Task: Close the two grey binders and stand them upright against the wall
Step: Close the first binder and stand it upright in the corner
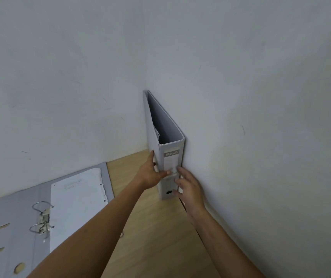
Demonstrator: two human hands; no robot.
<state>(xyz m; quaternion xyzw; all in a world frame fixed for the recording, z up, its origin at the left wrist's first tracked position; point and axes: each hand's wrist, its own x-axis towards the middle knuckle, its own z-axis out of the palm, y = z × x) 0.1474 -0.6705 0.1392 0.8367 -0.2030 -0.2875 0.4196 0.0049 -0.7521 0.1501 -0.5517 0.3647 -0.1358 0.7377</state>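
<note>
A closed grey binder [166, 135] stands upright in the corner, its side flat against the right wall [260, 117] and its labelled spine facing me. My left hand [153, 175] grips it low down, fingers on the left cover and thumb across the spine. My right hand [188, 187] rests with spread fingers against the spine's lower right edge. A second grey binder [16, 215] lies open and flat on the wooden table [156, 237] at the left, its metal rings [41, 218] showing and white punched sheets [78, 203] on its right half.
Two plain pale walls meet in the corner behind the upright binder; the left wall [60, 87] runs behind the open binder. My forearms cross the table's near part.
</note>
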